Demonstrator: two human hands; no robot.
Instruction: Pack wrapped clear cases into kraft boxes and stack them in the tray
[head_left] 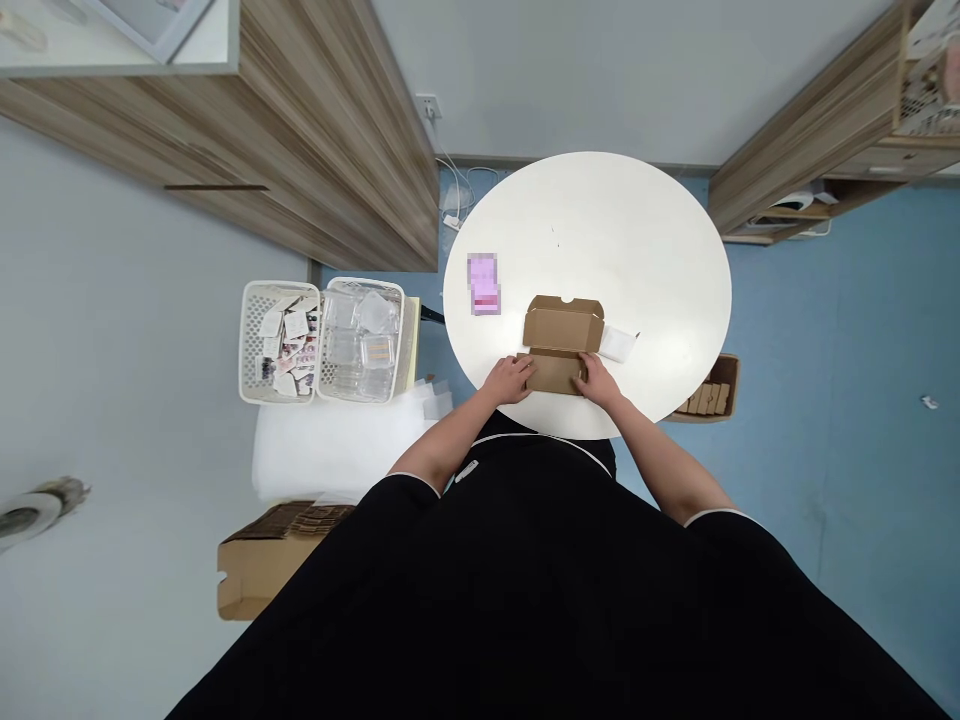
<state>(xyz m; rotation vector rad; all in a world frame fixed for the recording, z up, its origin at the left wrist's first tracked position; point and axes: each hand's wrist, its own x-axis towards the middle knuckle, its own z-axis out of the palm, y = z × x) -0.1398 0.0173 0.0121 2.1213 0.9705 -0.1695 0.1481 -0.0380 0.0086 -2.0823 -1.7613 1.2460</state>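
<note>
A small brown cardboard box [559, 374] lies at the near edge of the round white table, its lid [564, 328] folded open away from me. My left hand [512, 381] grips the box's left end, fingers bent over the side. At the opposite end, my right hand [598, 382] is closed on the right side, its fingertips reaching just inside the wall. A flat white packet [617, 344] lies just right of the lid. Pink and purple items [484, 284], blurred out, lie toward the table's left edge.
Left of the white table [637, 230], two white baskets hold small cards [289, 340] and clear plastic packs [364, 340]. Below them sit a white padded bundle [330, 450] and an open carton [259, 575]. Another carton [731, 385] of folded boxes stands right, partly under the table.
</note>
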